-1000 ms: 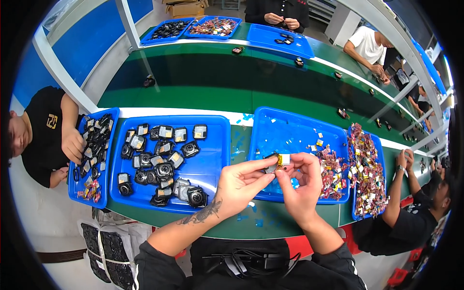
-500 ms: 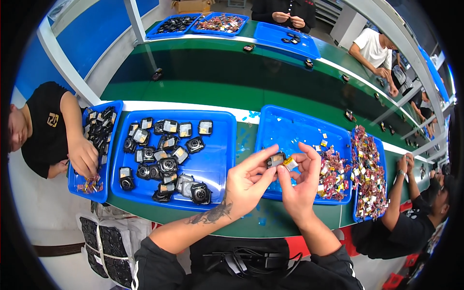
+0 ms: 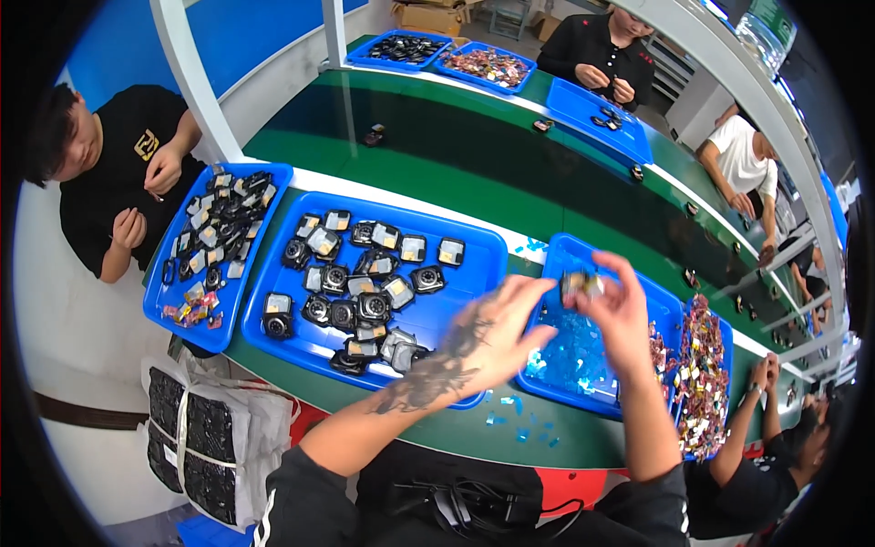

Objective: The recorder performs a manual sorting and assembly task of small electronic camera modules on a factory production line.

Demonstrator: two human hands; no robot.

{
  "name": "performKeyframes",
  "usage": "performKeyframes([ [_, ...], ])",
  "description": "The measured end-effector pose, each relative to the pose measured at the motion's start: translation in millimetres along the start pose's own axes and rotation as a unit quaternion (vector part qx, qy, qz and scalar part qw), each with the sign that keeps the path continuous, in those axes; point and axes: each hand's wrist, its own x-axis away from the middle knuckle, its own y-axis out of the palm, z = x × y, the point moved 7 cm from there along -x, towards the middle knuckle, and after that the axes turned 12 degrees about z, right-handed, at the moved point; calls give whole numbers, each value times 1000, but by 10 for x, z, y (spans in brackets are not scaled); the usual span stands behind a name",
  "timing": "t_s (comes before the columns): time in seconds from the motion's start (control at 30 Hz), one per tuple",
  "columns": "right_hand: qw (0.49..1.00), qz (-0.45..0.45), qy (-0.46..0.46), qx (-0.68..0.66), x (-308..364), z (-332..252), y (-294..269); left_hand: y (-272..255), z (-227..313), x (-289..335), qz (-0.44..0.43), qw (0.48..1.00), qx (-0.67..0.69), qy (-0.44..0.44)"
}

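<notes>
A small dark-and-silver squarish part [image 3: 578, 284] is apparently pinched by the half-curled right hand [image 3: 623, 314] over the blue rectangular plastic tray [image 3: 576, 399], presumably so anything dropped is caught; at its eight o'clock, the left hand [image 3: 492, 339] is loosely opened, seemingly empty.

One strapped, white-wrapped bundle of black pieces [image 3: 169, 415], lower left; brown cardboard boxes [image 3: 427, 17], far back; one blue wall panel [image 3: 260, 36] behind one pale metal post [image 3: 194, 82]; one white-shirted person [image 3: 735, 148], upper right.

Long green worktable [image 3: 437, 178], blue-and-white wall [image 3: 255, 41]
</notes>
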Motion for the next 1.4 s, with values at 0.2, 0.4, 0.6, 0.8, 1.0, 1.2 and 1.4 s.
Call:
performKeyframes([
  [0.2,960,131,56,242,-1585,456,-617,-526,-591,161,77,872,-434,215],
  [0.4,906,115,28,406,-1874,806,-1015,-417,-782,8,17,877,-428,216],
  [0.6,904,119,-110,395,-1202,130,-1517,-350,-417,58,21,724,-596,347],
  [0.8,844,-47,-162,509,-433,101,-1499,-642,-288,-391,79,996,-19,-42],
  [1.0,775,78,-225,585,-135,-74,-1520,126,-336,-134,42,763,521,-379],
  [1.2,809,13,-87,581,9,62,-1537,355,-394,-92,22,780,500,-375],
  [1.4,988,135,20,74,263,6,-1646,321,-242,-27,8,850,432,-301],
])
